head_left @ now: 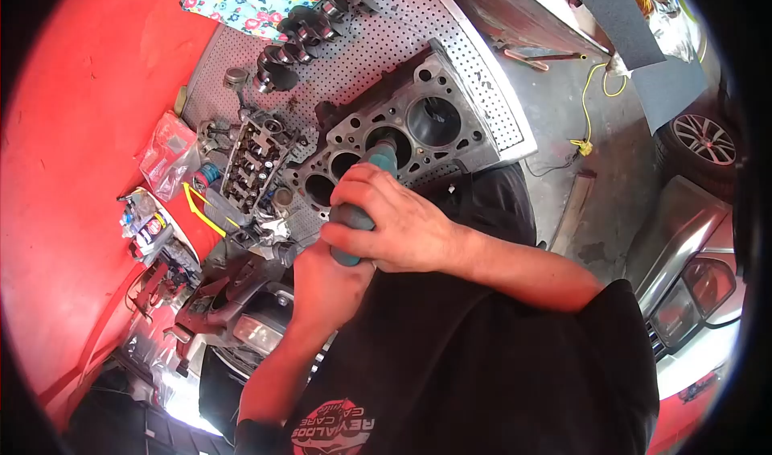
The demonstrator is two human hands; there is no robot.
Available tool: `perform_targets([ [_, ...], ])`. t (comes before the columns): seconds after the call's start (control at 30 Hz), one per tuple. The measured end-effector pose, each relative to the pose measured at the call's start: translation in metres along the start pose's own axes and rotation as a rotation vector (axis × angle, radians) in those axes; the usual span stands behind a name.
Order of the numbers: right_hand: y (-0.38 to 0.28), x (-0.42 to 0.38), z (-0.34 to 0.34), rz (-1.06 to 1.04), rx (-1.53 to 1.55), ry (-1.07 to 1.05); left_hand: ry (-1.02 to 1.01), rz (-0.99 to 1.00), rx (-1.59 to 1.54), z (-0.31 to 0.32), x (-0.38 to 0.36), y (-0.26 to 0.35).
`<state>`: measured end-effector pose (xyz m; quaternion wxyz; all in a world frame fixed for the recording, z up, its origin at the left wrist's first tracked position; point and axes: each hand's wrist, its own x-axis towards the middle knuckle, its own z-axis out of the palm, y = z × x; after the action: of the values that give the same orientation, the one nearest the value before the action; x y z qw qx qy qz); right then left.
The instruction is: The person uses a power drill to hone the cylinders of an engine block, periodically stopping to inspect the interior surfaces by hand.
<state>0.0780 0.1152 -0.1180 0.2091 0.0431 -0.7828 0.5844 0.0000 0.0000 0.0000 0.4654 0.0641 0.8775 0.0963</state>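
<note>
Both hands are closed round a teal-and-black power drill (384, 159). My right hand (402, 222) wraps over its body from above, with the fingers curled. Lower down, my left hand (334, 282) grips by the dark rear end; its fingers are partly hidden. The drill's front end points into one of the cylinder bores of a grey engine block (458, 153). Whatever is fitted at its tip is mostly hidden inside the bore. Other round bores lie open on both sides of it.
A perforated metal bench top (386, 32) bears the block, a crankshaft (297, 41) and a cylinder head (256, 161). Pistons (236, 77) and a floral cloth (241, 4) lie near these. A yellow cable (589, 105) runs over the floor; a car (683, 310) stands at right.
</note>
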Motion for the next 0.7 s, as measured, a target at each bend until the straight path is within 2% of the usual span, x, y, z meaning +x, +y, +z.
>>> perform_targets([
  [0.27,0.024,0.001,-0.001,0.026,0.014,-0.041,0.02,-0.059,-0.013,0.008,0.022,0.005],
  [0.37,0.029,-0.005,0.001,0.026,0.035,-0.035,0.021,0.019,-0.01,0.014,0.026,-0.002],
  [0.57,0.027,-0.007,-0.003,0.075,0.043,-0.051,-0.006,-0.009,-0.002,0.016,0.03,-0.002],
  [0.7,0.005,-0.005,0.001,-0.079,-0.016,-0.029,-0.013,0.119,-0.017,0.009,-0.001,-0.024],
])
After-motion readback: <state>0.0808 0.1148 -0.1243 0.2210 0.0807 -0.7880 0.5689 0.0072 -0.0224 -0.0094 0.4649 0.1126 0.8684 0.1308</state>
